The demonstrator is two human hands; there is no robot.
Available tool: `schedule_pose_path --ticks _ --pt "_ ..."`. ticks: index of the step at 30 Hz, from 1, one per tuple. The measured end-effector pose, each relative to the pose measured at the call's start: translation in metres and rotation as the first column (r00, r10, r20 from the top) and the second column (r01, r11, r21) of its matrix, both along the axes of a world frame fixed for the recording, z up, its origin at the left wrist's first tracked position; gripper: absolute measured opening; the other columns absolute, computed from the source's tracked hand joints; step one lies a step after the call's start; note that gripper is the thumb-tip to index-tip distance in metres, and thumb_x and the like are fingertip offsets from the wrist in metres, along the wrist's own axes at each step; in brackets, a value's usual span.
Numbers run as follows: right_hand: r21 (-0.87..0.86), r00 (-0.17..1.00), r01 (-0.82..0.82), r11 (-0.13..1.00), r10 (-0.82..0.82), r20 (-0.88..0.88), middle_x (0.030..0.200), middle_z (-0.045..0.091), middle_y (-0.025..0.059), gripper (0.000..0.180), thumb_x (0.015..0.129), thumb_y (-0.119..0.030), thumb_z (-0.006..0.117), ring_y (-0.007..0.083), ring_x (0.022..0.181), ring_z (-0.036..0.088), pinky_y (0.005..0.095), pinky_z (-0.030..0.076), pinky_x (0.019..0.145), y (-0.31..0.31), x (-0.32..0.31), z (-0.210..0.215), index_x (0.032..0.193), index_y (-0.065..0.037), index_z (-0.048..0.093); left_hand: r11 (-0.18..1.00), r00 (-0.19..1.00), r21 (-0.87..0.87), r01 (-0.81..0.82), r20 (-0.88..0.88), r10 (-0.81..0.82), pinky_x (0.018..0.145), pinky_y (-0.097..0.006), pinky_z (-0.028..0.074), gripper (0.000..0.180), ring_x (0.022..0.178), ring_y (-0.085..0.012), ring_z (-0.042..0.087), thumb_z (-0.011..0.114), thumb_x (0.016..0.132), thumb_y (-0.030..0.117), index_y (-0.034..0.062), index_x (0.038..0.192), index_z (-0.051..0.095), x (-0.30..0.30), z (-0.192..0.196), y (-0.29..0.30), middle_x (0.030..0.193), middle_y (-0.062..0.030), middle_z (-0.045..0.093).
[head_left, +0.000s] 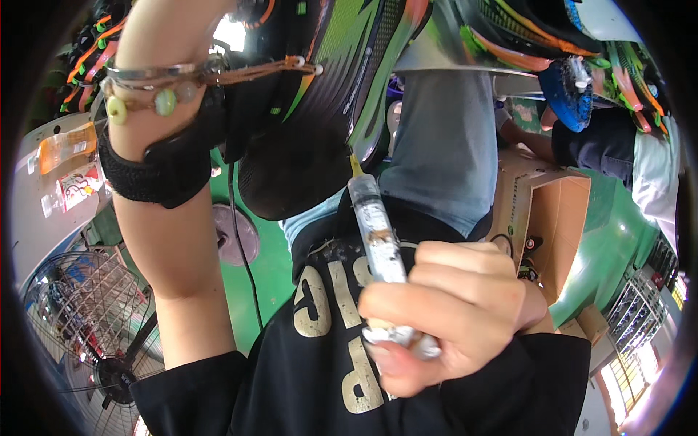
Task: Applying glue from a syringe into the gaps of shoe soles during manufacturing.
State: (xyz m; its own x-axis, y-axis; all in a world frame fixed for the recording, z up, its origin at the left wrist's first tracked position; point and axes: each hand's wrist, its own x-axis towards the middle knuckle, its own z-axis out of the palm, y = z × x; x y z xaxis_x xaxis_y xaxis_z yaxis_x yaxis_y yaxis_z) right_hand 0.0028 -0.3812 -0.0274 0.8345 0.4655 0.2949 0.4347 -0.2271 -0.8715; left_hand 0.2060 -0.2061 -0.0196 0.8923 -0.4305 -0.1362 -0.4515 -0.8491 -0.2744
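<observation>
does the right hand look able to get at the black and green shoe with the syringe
Probably yes: the right hand grips the syringe with its yellowish tip pointing at the black and green shoe, and nothing visible blocks the way. Actual contact is unclear.

right hand [458, 312]: grips syringe [378, 236] | yellow tip [355, 166]: beside green-black shoe [327, 94] | black strap [127, 176]: on left forearm [174, 251]

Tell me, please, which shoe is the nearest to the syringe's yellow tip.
The large black-and-green shoe at upper centre, its dark rounded end lowest in the picture: the tip of the syringe touches or almost touches it. The shoes at upper right are clearly farther.
</observation>
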Motion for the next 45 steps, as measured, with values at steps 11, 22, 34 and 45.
schedule_pose_path --ticks 11,22,34,45 --pt "0.214 0.518 0.763 0.610 -0.775 0.362 0.068 0.048 0.0101 0.040 0.095 -0.028 0.033 0.0118 0.046 0.031 0.0255 0.025 0.046 -0.082 0.022 -0.017 0.081 0.004 0.052 0.554 0.866 -0.670 -0.494 -0.434 0.248 0.045 -0.037 0.047 0.065 0.047 -0.0210 0.057 0.054 0.085 0.056 -0.0090 0.086 0.062 0.000 0.008 0.021 0.061 -0.0149 0.060" --pt "0.314 0.472 0.824 0.472 -0.878 0.081 0.060 0.052 0.0070 0.039 0.092 -0.022 0.036 0.0119 0.048 0.045 0.0262 0.030 0.046 -0.095 0.030 -0.008 0.075 0.004 0.059 0.594 0.821 -0.582 -0.555 -0.497 0.280 0.073 -0.040 0.052 0.065 0.080 -0.0317 0.068 0.056 0.079 0.066 0.0051 0.099 0.069 -0.022 0.021 0.013 0.083 -0.0192 0.069" --pt "0.218 0.491 0.842 0.493 -0.868 0.067 0.068 0.058 0.0099 0.040 0.094 -0.021 0.035 0.0152 0.055 0.049 0.0279 0.035 0.052 -0.107 0.019 -0.014 0.075 0.004 0.058 0.489 0.836 -0.678 -0.548 -0.453 0.309 0.076 -0.037 0.052 0.068 0.081 -0.0286 0.068 0.062 0.074 0.064 0.0008 0.099 0.068 -0.021 0.011 0.021 0.086 -0.0177 0.069" --pt "0.251 0.486 0.847 0.468 -0.874 -0.010 0.061 0.051 0.0008 0.041 0.097 -0.024 0.035 0.0047 0.045 0.036 0.0232 0.023 0.042 -0.110 0.013 -0.013 0.076 0.001 0.059 0.566 0.830 -0.608 -0.557 -0.438 0.347 0.074 -0.038 0.052 0.060 0.081 -0.0276 0.067 0.064 0.075 0.059 0.0043 0.100 0.069 -0.019 0.011 0.015 0.088 -0.0178 0.069"
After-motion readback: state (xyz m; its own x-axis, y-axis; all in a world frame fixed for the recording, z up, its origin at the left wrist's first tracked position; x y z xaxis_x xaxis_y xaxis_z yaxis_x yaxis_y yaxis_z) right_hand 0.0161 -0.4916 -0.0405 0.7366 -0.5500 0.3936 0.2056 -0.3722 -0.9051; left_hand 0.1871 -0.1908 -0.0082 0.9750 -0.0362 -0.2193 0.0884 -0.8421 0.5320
